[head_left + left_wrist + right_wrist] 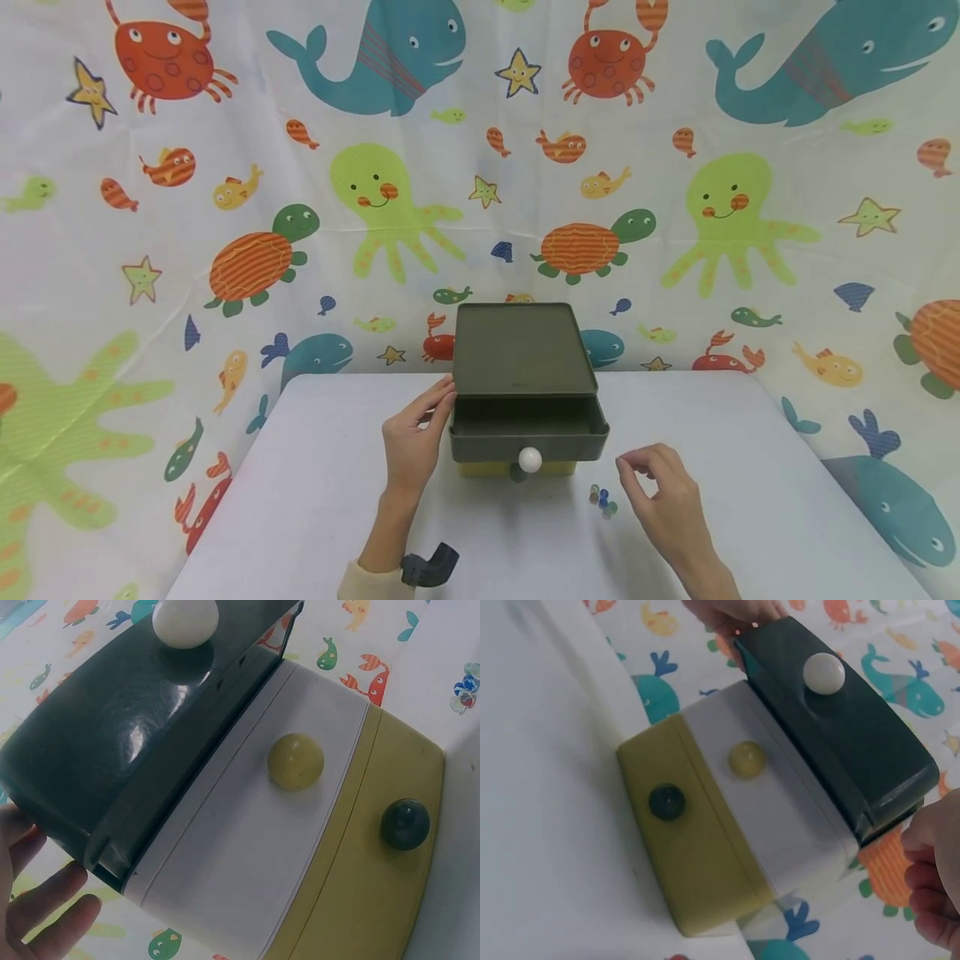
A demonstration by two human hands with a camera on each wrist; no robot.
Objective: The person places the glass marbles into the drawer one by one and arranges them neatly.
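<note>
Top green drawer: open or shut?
Open. The top green drawer juts out past the white drawer and yellow drawer; its inside shows, seemingly empty.

**White table, one drawer box, a few marbles**

So the setup is a plain white table [315, 500] with rounded far corners. Sitting on it near the middle is a small three-drawer box [525, 392], dark green on top, white middle, yellow bottom, with the top drawer pulled out. Just to its right, near the front, a little cluster of glass marbles [602, 499] lies loose on the tabletop.
</note>
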